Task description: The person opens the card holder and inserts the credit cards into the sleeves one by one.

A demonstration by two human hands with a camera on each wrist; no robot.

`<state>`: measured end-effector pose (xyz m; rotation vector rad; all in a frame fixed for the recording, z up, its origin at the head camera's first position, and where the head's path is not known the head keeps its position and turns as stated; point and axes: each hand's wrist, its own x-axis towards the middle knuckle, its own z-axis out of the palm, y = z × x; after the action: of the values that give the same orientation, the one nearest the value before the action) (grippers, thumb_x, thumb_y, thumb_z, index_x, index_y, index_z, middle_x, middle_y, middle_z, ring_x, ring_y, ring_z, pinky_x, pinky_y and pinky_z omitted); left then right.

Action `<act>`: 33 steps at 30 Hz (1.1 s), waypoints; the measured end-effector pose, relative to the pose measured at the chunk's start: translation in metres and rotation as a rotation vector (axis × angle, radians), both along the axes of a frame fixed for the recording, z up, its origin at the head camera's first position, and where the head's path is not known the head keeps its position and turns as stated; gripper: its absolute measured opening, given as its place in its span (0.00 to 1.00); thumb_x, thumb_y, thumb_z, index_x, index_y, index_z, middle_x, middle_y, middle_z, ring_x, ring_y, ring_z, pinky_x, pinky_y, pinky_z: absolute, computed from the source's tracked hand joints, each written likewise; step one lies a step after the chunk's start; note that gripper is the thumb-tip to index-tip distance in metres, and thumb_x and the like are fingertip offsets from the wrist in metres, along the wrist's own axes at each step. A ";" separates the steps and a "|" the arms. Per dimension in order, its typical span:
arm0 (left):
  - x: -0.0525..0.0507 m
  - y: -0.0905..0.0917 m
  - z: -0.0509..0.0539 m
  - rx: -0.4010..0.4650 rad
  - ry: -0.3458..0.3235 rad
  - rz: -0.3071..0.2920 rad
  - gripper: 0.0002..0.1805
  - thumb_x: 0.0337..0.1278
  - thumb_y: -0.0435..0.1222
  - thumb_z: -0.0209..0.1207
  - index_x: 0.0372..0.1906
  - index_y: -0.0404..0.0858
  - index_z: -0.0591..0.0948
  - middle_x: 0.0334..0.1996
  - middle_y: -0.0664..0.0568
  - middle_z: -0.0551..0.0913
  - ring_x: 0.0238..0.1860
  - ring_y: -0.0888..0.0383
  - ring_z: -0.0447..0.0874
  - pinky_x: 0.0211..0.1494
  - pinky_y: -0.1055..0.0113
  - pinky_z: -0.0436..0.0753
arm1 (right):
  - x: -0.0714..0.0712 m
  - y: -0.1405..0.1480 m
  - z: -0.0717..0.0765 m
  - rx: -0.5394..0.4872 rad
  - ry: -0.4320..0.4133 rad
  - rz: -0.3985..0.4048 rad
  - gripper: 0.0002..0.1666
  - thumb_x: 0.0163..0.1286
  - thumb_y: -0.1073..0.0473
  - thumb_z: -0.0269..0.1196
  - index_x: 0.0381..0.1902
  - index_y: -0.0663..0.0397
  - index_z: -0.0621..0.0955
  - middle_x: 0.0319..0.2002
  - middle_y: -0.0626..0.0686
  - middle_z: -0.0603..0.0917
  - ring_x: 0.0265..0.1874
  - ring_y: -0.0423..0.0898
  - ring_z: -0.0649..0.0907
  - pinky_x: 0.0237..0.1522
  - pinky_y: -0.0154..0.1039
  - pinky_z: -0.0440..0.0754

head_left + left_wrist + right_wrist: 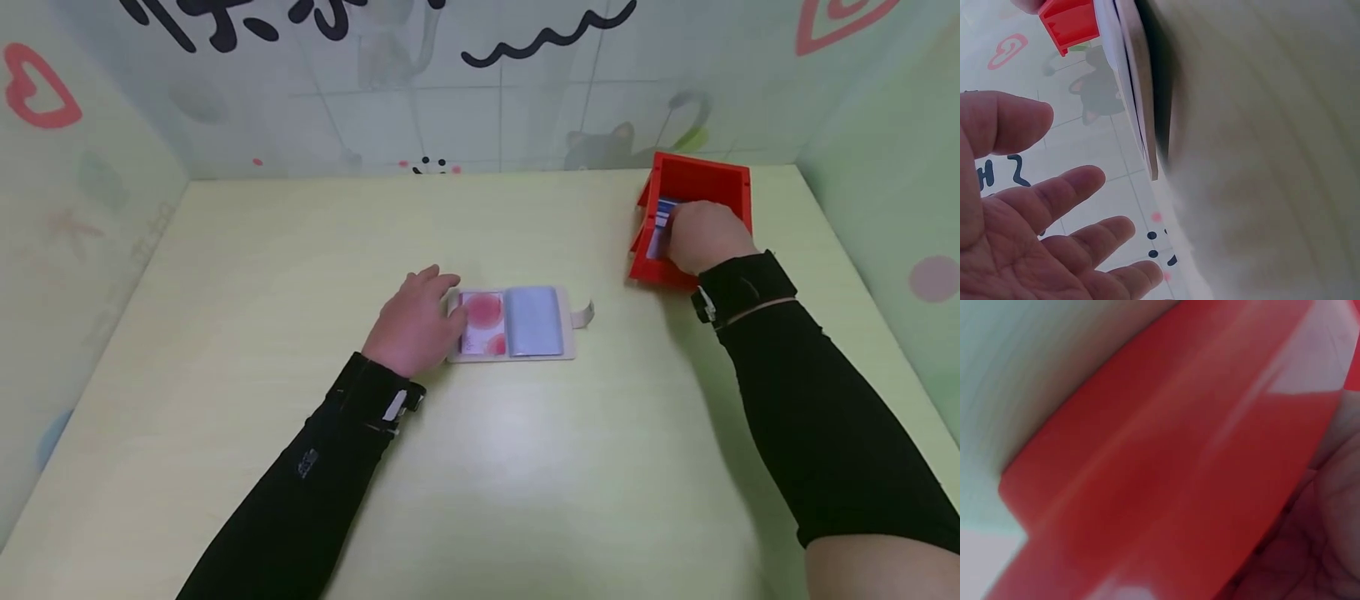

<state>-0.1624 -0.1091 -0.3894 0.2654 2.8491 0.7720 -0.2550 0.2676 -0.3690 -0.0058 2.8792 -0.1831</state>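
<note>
Right fingers (680, 237), striped item (660, 221) inside bin (702, 179)

So the little pale card holder (513, 325) is lying open on the surface (495, 500), strap (583, 315) poking out right. Its left side is showing a white card (480, 335) with pink-red circles, its right a bluish page (534, 322). The left hand (417, 325) is hanging around its left edge. Farther right, an open red box (701, 179) is holding blue-and-white striped stuff (662, 221), probably cards, with the right hand (705, 237) dipping in.

Two hands (415, 323) (707, 237), one booklet (534, 322), one bin (701, 182)
</note>
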 end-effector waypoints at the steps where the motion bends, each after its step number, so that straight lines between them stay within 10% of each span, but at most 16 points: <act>1: 0.000 0.000 0.001 0.000 -0.001 -0.001 0.28 0.77 0.45 0.53 0.73 0.37 0.75 0.80 0.36 0.63 0.82 0.29 0.55 0.82 0.37 0.61 | -0.001 0.000 0.000 0.002 0.000 0.000 0.23 0.61 0.67 0.72 0.52 0.71 0.78 0.44 0.70 0.85 0.40 0.65 0.81 0.60 0.67 0.82; 12: -0.003 0.002 0.006 0.009 -0.015 -0.008 0.28 0.76 0.45 0.53 0.74 0.38 0.75 0.81 0.38 0.63 0.82 0.30 0.56 0.82 0.38 0.61 | 0.001 -0.002 0.025 -0.124 0.027 -0.119 0.30 0.64 0.68 0.69 0.63 0.69 0.76 0.56 0.72 0.81 0.51 0.68 0.78 0.62 0.69 0.80; 22: -0.002 0.002 0.009 0.062 -0.043 -0.002 0.30 0.76 0.46 0.54 0.76 0.39 0.72 0.81 0.41 0.63 0.83 0.37 0.56 0.83 0.42 0.62 | 0.043 -0.023 0.062 -0.371 0.208 -0.292 0.33 0.78 0.53 0.60 0.75 0.59 0.68 0.66 0.66 0.77 0.57 0.65 0.76 0.58 0.61 0.86; 27: 0.000 0.004 0.013 0.151 -0.054 0.006 0.33 0.76 0.47 0.55 0.79 0.40 0.69 0.77 0.45 0.70 0.78 0.47 0.68 0.80 0.47 0.69 | 0.064 -0.058 0.062 -0.563 0.239 -0.196 0.34 0.78 0.51 0.62 0.76 0.51 0.66 0.61 0.61 0.79 0.54 0.57 0.79 0.48 0.44 0.88; 33: 0.002 0.007 0.016 0.261 -0.067 0.006 0.34 0.77 0.48 0.55 0.81 0.42 0.65 0.73 0.46 0.76 0.73 0.47 0.75 0.77 0.49 0.74 | 0.074 -0.108 0.040 -0.841 0.064 -0.123 0.30 0.78 0.56 0.64 0.73 0.48 0.71 0.55 0.57 0.80 0.48 0.53 0.85 0.42 0.32 0.88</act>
<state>-0.1600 -0.1017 -0.3737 0.2601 2.6855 1.1325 -0.1814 0.1601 -0.3285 0.0098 2.6285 -1.4011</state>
